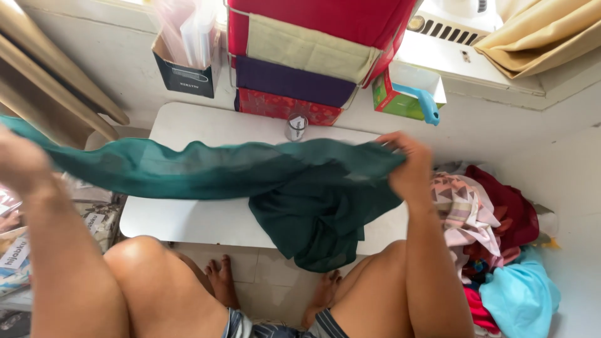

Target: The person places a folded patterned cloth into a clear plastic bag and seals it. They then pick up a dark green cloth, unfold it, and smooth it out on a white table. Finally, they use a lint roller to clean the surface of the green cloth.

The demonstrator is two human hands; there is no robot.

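I see the dark cardboard box (pixel 185 69) at eleven o'clock on the far wall side, stuffed with clear plastic sleeves (pixel 188 28) standing upright. At one o'clock, on the ledge, an open green carton (pixel 400 94) has a light blue handle (pixel 427 105) sticking out of it. Between them hangs a fabric organiser (pixel 313 50) with red, beige and purple pockets; what is in them I cannot tell. A small grey can (pixel 295 127) stands on the white low table (pixel 200 219) just below it.

The teal cloth (pixel 250 169) is stretched between both hands above the table, its long axis running from nine o'clock to three o'clock, nearly level — the slack middle droops toward six o'clock and hangs over the table's near edge. My right hand (pixel 410 166) pinches the cloth's right end, fingers curled and pressed together over the bunched edge. My left hand (pixel 22 163) is at nine o'clock, blurred — the cloth runs behind it, and I cannot tell how its fingers sit.

At four o'clock a pile of clothes (pixel 494 238) lies on the floor: patterned pink, dark red, light blue.
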